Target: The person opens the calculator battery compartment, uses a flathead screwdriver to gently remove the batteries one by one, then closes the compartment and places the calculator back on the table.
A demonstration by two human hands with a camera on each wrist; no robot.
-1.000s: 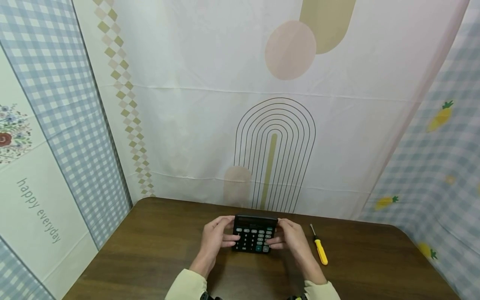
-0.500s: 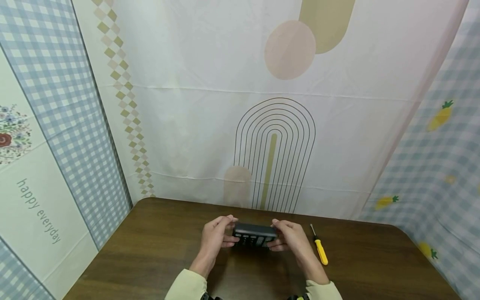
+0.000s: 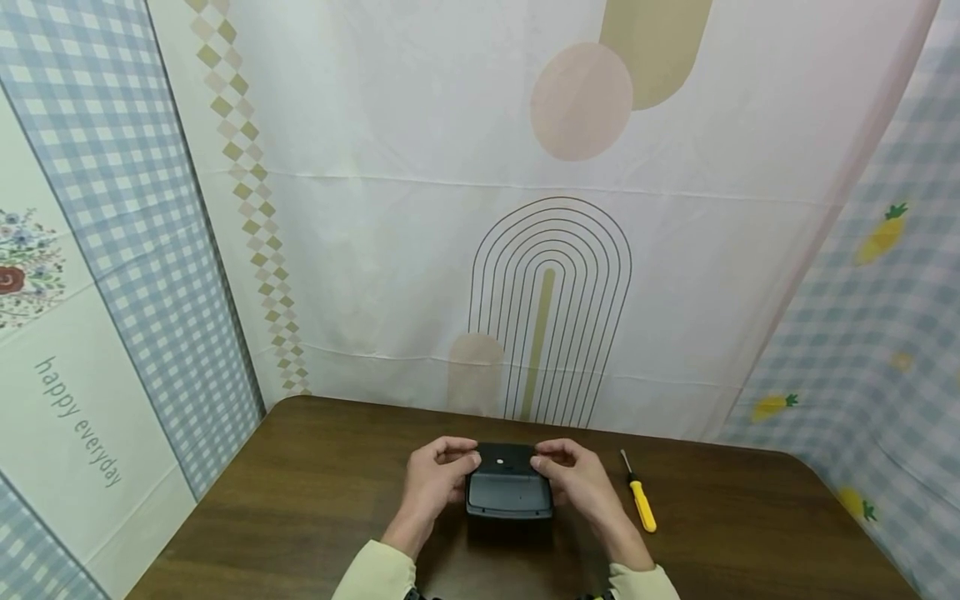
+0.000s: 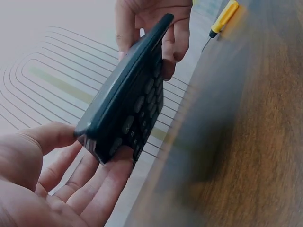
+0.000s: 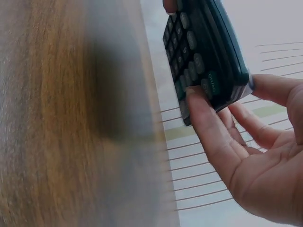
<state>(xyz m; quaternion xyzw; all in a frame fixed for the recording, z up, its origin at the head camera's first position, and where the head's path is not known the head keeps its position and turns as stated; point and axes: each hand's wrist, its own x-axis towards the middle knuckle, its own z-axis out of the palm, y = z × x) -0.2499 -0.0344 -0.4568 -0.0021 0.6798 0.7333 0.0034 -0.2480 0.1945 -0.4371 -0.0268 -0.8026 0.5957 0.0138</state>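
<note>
A black calculator (image 3: 508, 493) is held up over the table with its back toward the head camera, showing a pale round dot and a wide recessed panel. My left hand (image 3: 435, 482) grips its left side, thumb on the back. On the opposite side my right hand (image 3: 576, 482) grips it the same way. Keys of the calculator (image 4: 137, 106) show in the left wrist view, with left fingers touching the key face. In the right wrist view, a finger of the right hand (image 5: 251, 146) presses against the keys near one corner.
A yellow-handled screwdriver (image 3: 641, 502) lies on the brown wooden table (image 3: 322, 492), to the right of the right hand. Behind the table hangs a pale patterned cloth (image 3: 375, 275), and checked cloths hang at both sides.
The calculator has tipped over in both hands: its key face showed to the head camera earlier, then its top edge, and now its back. The thumbs have moved onto the back; the screwdriver stays put.
</note>
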